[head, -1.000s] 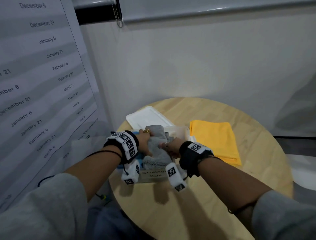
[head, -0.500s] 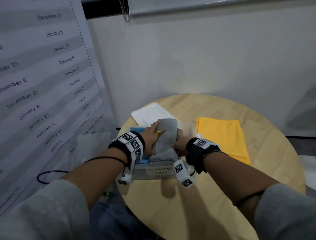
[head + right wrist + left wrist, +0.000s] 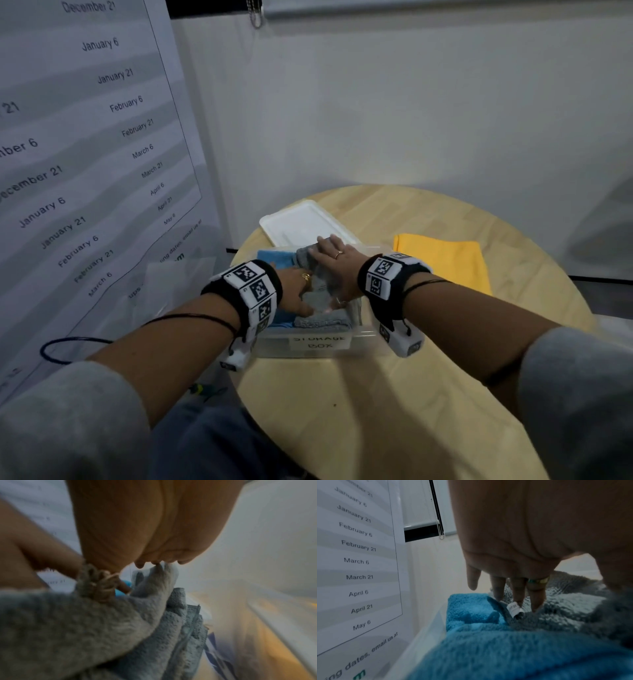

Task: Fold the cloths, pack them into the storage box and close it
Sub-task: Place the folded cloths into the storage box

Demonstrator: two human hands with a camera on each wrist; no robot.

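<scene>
A clear storage box [image 3: 356, 339] labelled "STORAGE BOX" stands at the table's near left edge. A folded blue cloth [image 3: 274, 259] [image 3: 471, 609] lies in its left part. A folded grey cloth [image 3: 320, 322] [image 3: 565, 608] [image 3: 85, 628] fills the middle and right. My left hand [image 3: 296, 291] [image 3: 518, 595] pokes straight fingers down into the grey cloth's edge beside the blue one. My right hand [image 3: 334, 260] [image 3: 154, 534] lies flat on top of the grey cloth, fingers extended and pressing it down. A folded yellow cloth [image 3: 442, 263] lies on the table right of the box.
The white lid [image 3: 298, 222] lies flat behind the box, near the wall. The round wooden table [image 3: 376, 394] has bare surface in front of the box. A large printed poster [image 3: 85, 171] hangs close on the left.
The grey cloth, held up between both hands before, has gone down into the box. My right hand has shifted from its side to flat on top; my left fingers now push in at its left edge.
</scene>
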